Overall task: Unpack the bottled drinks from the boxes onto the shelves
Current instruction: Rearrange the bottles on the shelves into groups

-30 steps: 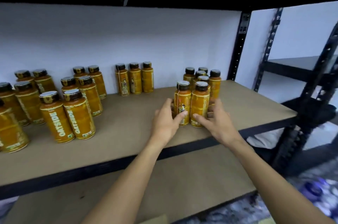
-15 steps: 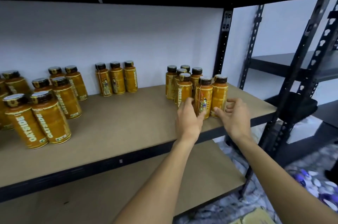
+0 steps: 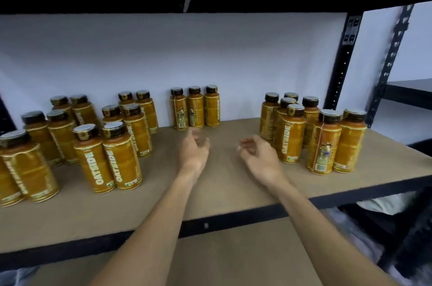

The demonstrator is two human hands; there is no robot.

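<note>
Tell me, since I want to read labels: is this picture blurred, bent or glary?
Head view: wide-angle bending tilts the front left bottles, OATSIDE legible; left hand and right hand slightly smeared; no harsh glare.

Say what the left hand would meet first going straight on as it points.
Probably the three bottles by the wall; only bare shelf lies between them and the left hand, though depth is unclear.

Both bare forearms reach forward, side by side. The left hand [image 3: 195, 150] and the right hand [image 3: 259, 153] hang empty, fingers loosely curled, palms turned toward each other.
</note>
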